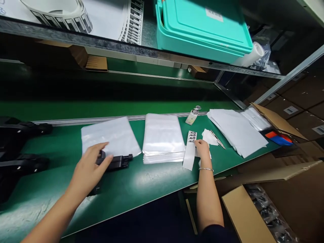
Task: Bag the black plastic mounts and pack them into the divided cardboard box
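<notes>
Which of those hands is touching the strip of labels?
The right hand, with a bracelet at its wrist, touches the label strip; the left hand, bare-wristed, is at the black device instead.

By the glossy green bench top (157,184) are carried black jointed plastic equipment (21,163), a flat translucent plastic bag (113,133), a stack of translucent plastic bags (163,135), a white strip of black-printed labels (188,157), a small transparent bottle (192,116) and white paper sheets (238,131).
</notes>
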A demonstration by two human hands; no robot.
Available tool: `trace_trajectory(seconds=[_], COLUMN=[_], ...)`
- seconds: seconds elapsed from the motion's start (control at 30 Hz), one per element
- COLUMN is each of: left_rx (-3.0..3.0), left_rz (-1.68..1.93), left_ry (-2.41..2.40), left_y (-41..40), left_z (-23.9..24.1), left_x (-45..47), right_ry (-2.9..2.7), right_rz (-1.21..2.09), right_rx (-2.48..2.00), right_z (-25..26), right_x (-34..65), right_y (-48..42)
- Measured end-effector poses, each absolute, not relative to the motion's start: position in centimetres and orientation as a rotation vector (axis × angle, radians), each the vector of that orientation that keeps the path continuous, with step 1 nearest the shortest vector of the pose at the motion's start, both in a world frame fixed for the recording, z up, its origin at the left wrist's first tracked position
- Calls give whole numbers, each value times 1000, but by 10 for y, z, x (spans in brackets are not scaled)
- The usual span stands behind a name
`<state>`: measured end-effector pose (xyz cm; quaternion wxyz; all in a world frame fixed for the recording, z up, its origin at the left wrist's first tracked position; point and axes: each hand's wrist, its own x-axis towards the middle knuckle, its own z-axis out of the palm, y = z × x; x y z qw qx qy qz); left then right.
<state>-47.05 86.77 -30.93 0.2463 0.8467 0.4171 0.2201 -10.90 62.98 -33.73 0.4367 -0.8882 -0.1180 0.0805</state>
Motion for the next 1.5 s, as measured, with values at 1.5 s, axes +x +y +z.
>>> trace_trajectory(seconds=[1.5], left_rx=[1966], left_rz=[224], left_ry=[139], left_y=[755], left_z=[-303], left_x=[-354], right_ry=[-693], right_rz=[414], right_rx=[-1414], right_z=[-327], right_x=[-180], right_y=[632])
